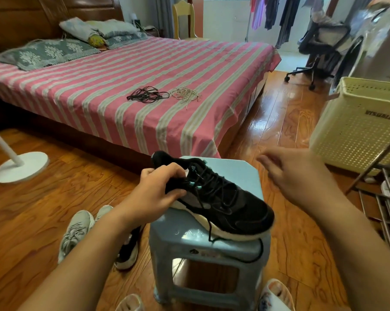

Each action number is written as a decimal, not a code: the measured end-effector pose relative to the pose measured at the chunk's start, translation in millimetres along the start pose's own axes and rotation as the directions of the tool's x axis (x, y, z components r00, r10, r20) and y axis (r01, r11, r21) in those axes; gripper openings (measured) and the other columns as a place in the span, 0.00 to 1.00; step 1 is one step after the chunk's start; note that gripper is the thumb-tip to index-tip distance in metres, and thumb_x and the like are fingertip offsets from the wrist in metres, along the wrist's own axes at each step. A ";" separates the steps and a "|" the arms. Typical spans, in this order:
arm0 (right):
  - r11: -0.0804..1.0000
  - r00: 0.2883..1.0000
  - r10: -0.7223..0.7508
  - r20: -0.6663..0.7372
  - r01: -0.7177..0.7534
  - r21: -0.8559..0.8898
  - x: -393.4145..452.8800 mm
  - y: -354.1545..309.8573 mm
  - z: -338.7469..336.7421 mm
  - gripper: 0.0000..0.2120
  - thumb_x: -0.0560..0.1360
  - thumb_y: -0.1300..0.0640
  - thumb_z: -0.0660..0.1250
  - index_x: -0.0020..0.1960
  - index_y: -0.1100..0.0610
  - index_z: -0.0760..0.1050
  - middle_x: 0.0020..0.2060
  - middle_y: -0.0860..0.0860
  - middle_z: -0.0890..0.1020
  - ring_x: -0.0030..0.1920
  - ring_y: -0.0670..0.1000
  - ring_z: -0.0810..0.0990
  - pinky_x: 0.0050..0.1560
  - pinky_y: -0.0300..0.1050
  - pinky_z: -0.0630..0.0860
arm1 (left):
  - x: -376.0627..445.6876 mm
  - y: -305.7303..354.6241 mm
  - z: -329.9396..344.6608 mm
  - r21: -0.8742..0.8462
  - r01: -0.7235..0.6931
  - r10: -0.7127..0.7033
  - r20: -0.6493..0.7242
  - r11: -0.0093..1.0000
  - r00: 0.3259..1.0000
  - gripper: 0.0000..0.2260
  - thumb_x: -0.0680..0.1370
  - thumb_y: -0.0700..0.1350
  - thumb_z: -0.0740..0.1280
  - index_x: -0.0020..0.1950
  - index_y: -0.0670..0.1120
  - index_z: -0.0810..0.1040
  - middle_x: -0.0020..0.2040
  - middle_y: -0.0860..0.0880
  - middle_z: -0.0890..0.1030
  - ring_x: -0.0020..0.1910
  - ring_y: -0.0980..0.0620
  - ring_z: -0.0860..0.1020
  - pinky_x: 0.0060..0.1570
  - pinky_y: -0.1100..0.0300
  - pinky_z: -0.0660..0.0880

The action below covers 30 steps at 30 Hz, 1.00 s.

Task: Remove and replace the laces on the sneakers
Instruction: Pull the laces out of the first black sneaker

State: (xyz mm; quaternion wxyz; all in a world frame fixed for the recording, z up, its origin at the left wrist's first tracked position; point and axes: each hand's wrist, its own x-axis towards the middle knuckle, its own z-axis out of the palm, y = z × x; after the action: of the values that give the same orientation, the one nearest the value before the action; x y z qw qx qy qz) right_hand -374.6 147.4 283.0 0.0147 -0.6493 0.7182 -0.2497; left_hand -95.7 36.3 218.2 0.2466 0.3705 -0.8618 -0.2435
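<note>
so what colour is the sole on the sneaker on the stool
White, under a black sneaker upper; the head view shows it clearly.

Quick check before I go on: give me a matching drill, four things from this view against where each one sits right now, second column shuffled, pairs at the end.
Things:
1. black sneaker
2. black laces
3. grey sneakers
4. cream laundry basket

Places:
A. on the floor, left of the blue stool
B. standing on the floor at the right edge of the view
C. on top of the stool, with the left hand gripping its heel end
D. loose on the striped bedspread, beside a pale bundle of laces

Pairs: 1-C, 2-D, 3-A, 4-B
</note>
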 end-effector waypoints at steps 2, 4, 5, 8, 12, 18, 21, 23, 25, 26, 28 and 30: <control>0.964 0.964 -0.247 -0.102 0.255 0.071 12.2 -10.8 26.5 0.08 0.76 0.56 0.72 0.54 0.48 0.85 0.48 0.46 0.79 0.48 0.46 0.77 0.49 0.43 0.75 | -1.0 1.2 -1.3 -0.013 -0.027 0.027 0.023 1.000 0.999 0.13 0.78 0.44 0.74 0.57 0.58 0.75 0.53 0.61 0.78 0.58 0.75 0.65 0.67 0.51 0.64; 0.910 0.917 -0.398 0.010 0.394 0.131 17.8 -27.4 62.8 0.12 0.74 0.60 0.74 0.55 0.49 0.85 0.51 0.46 0.78 0.52 0.47 0.74 0.53 0.39 0.72 | 1.3 0.6 -2.5 -0.009 -0.042 0.042 0.034 0.999 0.999 0.15 0.78 0.43 0.74 0.56 0.59 0.74 0.53 0.62 0.78 0.58 0.71 0.69 0.68 0.46 0.65; 0.896 0.903 -0.429 0.017 0.424 0.131 19.9 -33.1 76.1 0.12 0.73 0.61 0.75 0.55 0.49 0.84 0.50 0.45 0.78 0.52 0.48 0.73 0.53 0.40 0.72 | 2.5 -0.4 -3.3 -0.016 -0.048 0.048 0.042 0.999 0.998 0.15 0.78 0.43 0.74 0.57 0.59 0.74 0.52 0.62 0.79 0.58 0.68 0.72 0.67 0.43 0.67; 0.882 0.889 -0.458 0.011 0.452 0.135 32.2 -32.3 81.6 0.07 0.73 0.59 0.74 0.49 0.49 0.84 0.46 0.44 0.78 0.50 0.50 0.72 0.52 0.42 0.72 | 4.2 -1.9 -2.5 -0.041 -0.062 0.064 0.043 0.997 0.997 0.13 0.78 0.46 0.73 0.58 0.60 0.74 0.53 0.63 0.78 0.59 0.66 0.73 0.66 0.42 0.68; 0.834 0.999 -0.007 -0.031 0.023 0.552 44.3 -15.4 73.9 0.07 0.79 0.66 0.65 0.47 0.55 0.77 0.47 0.55 0.79 0.43 0.51 0.81 0.47 0.47 0.81 | 7.2 0.1 2.3 -0.026 -0.058 0.059 0.024 0.998 0.998 0.12 0.79 0.48 0.73 0.59 0.57 0.75 0.54 0.59 0.78 0.58 0.72 0.68 0.69 0.47 0.63; 0.916 0.995 -0.087 -0.054 0.101 0.389 32.9 -17.5 66.9 0.19 0.74 0.66 0.65 0.61 0.51 0.76 0.58 0.48 0.77 0.61 0.47 0.76 0.64 0.44 0.73 | 15.4 1.0 11.0 -0.007 -0.088 0.088 0.019 0.996 0.996 0.14 0.78 0.45 0.73 0.57 0.60 0.73 0.54 0.58 0.79 0.59 0.67 0.71 0.70 0.49 0.60; 0.884 0.901 -0.432 -0.031 0.430 0.181 29.3 -29.7 65.3 0.17 0.73 0.58 0.74 0.62 0.50 0.81 0.53 0.45 0.78 0.57 0.46 0.71 0.60 0.37 0.67 | 15.9 -1.7 11.6 -0.002 -0.094 0.094 0.010 0.996 0.996 0.14 0.78 0.46 0.73 0.58 0.58 0.74 0.53 0.59 0.79 0.58 0.62 0.74 0.69 0.51 0.60; 0.869 0.872 -0.489 -0.025 0.490 0.066 29.6 -28.8 71.6 0.14 0.74 0.55 0.74 0.59 0.50 0.83 0.47 0.46 0.78 0.51 0.48 0.71 0.53 0.40 0.70 | 15.8 -1.3 10.5 -0.010 -0.089 0.089 0.015 0.996 0.996 0.14 0.78 0.46 0.73 0.58 0.59 0.73 0.53 0.59 0.79 0.57 0.62 0.74 0.68 0.53 0.60; 0.857 0.860 -0.503 -0.090 0.510 0.077 29.2 -25.5 73.2 0.07 0.75 0.55 0.72 0.53 0.51 0.84 0.42 0.44 0.76 0.47 0.48 0.71 0.48 0.41 0.71 | 14.4 -1.1 9.2 -0.026 -0.093 0.094 0.022 0.995 0.995 0.13 0.78 0.46 0.73 0.56 0.60 0.73 0.52 0.59 0.79 0.57 0.63 0.74 0.68 0.54 0.60; 0.866 0.872 -0.468 -0.142 0.485 0.120 28.9 -23.7 72.0 0.04 0.75 0.56 0.72 0.49 0.52 0.84 0.41 0.43 0.76 0.46 0.47 0.73 0.47 0.40 0.71 | 13.3 -0.9 8.1 -0.035 -0.093 0.094 0.029 0.995 0.995 0.13 0.78 0.46 0.73 0.55 0.60 0.73 0.52 0.59 0.79 0.57 0.63 0.74 0.67 0.55 0.60; 0.906 0.946 -0.201 -0.254 0.278 0.319 32.7 -14.3 70.0 0.04 0.76 0.59 0.71 0.45 0.52 0.83 0.41 0.43 0.79 0.45 0.46 0.77 0.50 0.42 0.74 | 12.0 -0.7 5.5 -0.045 -0.087 0.088 0.036 0.995 0.995 0.11 0.79 0.46 0.73 0.56 0.58 0.74 0.52 0.58 0.79 0.57 0.65 0.72 0.67 0.56 0.60; 0.796 0.957 0.194 -0.213 -0.027 0.605 39.0 -2.0 72.9 0.10 0.78 0.61 0.69 0.44 0.47 0.81 0.41 0.44 0.82 0.44 0.44 0.80 0.53 0.49 0.78 | 11.6 0.4 4.3 -0.045 -0.082 0.084 0.032 0.996 0.996 0.11 0.79 0.45 0.73 0.57 0.56 0.75 0.52 0.58 0.79 0.58 0.68 0.70 0.67 0.57 0.60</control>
State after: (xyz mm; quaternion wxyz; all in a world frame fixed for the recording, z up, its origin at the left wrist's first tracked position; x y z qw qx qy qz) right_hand -353.7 85.9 231.9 0.1364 -0.5290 0.6356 -0.5454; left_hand -105.5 28.8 218.0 0.2499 0.3247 -0.8750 -0.2580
